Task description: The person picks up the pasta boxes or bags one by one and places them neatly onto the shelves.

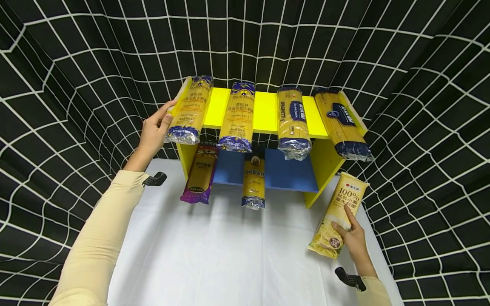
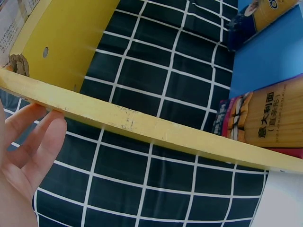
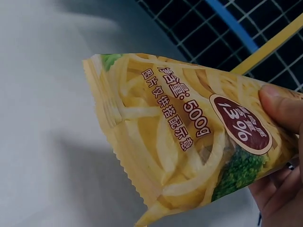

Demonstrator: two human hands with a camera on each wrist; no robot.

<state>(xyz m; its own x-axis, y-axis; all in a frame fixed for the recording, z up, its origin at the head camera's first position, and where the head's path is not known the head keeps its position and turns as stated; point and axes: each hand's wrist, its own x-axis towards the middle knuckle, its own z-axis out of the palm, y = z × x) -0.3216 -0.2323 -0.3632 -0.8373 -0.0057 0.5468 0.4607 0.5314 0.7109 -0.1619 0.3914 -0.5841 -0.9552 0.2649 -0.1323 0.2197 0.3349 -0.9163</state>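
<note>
My right hand [image 1: 354, 240] grips a cream-yellow pack of pasta [image 1: 346, 193], tilted, to the right of the shelf. The right wrist view shows its crimped end and printed noodles, with the thumb on the front and other fingers behind. My left hand [image 1: 152, 131] rests its fingertips against the left side panel of the yellow shelf [image 1: 265, 100], beside a spaghetti pack [image 1: 191, 108]. The left wrist view shows those fingers [image 2: 49, 135] touching the panel's edge, with nothing in the palm.
On the top board lie a second blue-ended spaghetti pack [image 1: 236, 114] and two navy-ended packs, one middle right [image 1: 294, 121], one far right [image 1: 340, 123]. A purple-ended pack [image 1: 200, 170] and an Ankara pack [image 1: 253, 178] lie on the blue lower board [image 1: 289, 170]. Black grid cloth surrounds the white table [image 1: 229, 246].
</note>
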